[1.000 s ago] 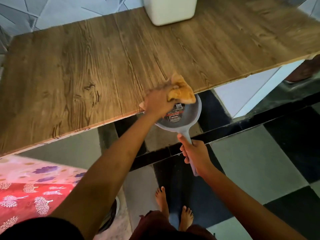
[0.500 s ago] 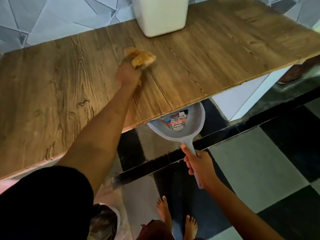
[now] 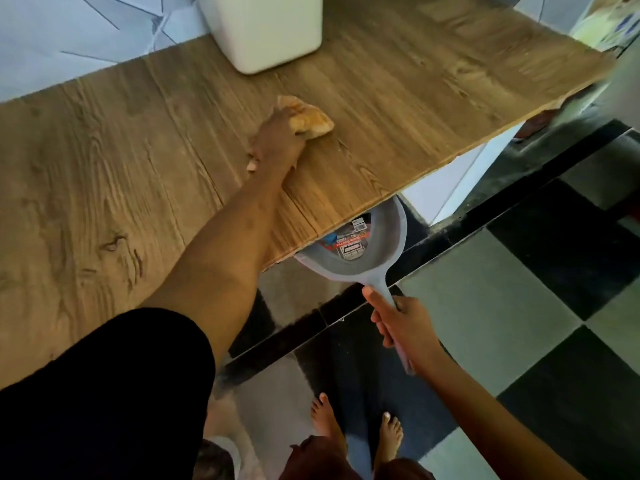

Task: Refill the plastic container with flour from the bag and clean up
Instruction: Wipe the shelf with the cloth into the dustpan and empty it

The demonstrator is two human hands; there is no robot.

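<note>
My left hand [image 3: 277, 140] presses an orange cloth [image 3: 310, 119] flat on the wooden table [image 3: 104, 161], a little in front of the white plastic container [image 3: 266, 29] at the back edge. My right hand [image 3: 403, 322] grips the handle of a grey dustpan [image 3: 377, 244]. The pan is held level just under the table's front edge, and part of it is hidden beneath the tabletop. A printed label shows inside the pan. No flour bag is in view.
The table's front edge runs diagonally from lower left to upper right. Below it lies a chequered floor of dark and pale tiles [image 3: 519, 306]. My bare feet [image 3: 356, 431] stand near the bottom. A white panel [image 3: 446, 188] stands under the table at the right.
My left hand swept the cloth from the table's front edge back toward the container, and now sits slightly nearer and to the right. The dustpan stays under the edge.
</note>
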